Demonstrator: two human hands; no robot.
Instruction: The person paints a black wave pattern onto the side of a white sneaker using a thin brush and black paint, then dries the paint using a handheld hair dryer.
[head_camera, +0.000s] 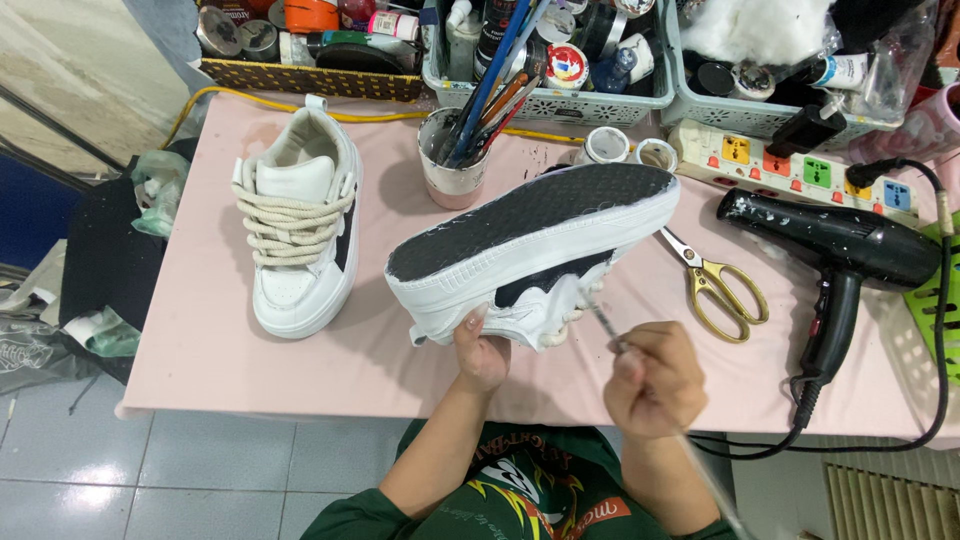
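My left hand (480, 352) grips a white sneaker (530, 250) from below, tilted on its side so its dark sole faces up. My right hand (655, 380) holds a thin brush (603, 322) whose tip touches the sneaker's side near the black panel. The matching white sneaker (298, 235) with cream laces stands upright on the pink table (200, 350) to the left, apart from both hands.
A cup of brushes (455, 150) stands behind the held shoe. Gold-handled scissors (722, 290), a black hair dryer (840, 255) with its cord, and a power strip (790, 165) lie to the right. Baskets of paint jars (550, 60) line the back edge.
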